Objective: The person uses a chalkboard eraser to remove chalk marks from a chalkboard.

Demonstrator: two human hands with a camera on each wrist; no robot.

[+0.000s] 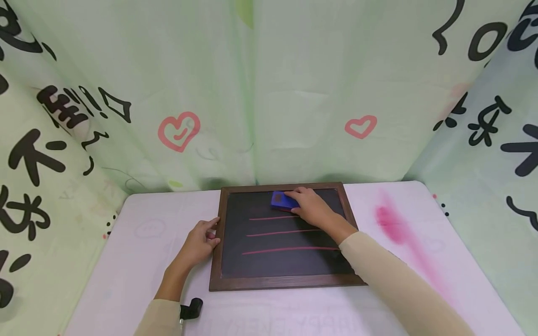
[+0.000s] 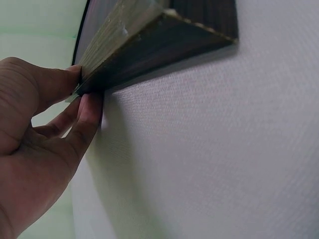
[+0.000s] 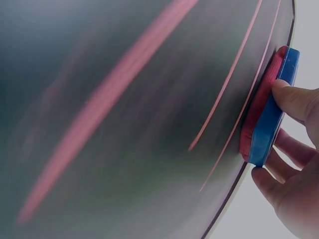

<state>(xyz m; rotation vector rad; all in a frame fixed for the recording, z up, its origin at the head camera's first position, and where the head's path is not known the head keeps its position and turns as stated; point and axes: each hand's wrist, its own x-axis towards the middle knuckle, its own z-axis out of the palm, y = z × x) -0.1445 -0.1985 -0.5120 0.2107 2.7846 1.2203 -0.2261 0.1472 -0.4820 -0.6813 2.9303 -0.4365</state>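
A chalkboard in a brown wooden frame lies on the white table, with three pink lines drawn across it. My left hand pinches the frame's left edge. The left wrist view shows the thumb against the side of the wooden frame and fingertips at its underside. Near the board's top, my right hand grips a blue board eraser just above the upper line. Its red felt pad faces the board in the right wrist view. My right forearm hides the lines' right ends.
The white tabletop extends to both sides of the board, with a pink smear at the right. Behind and beside the table hangs a pale green curtain with hearts and black characters. A black strap piece sits at my left wrist.
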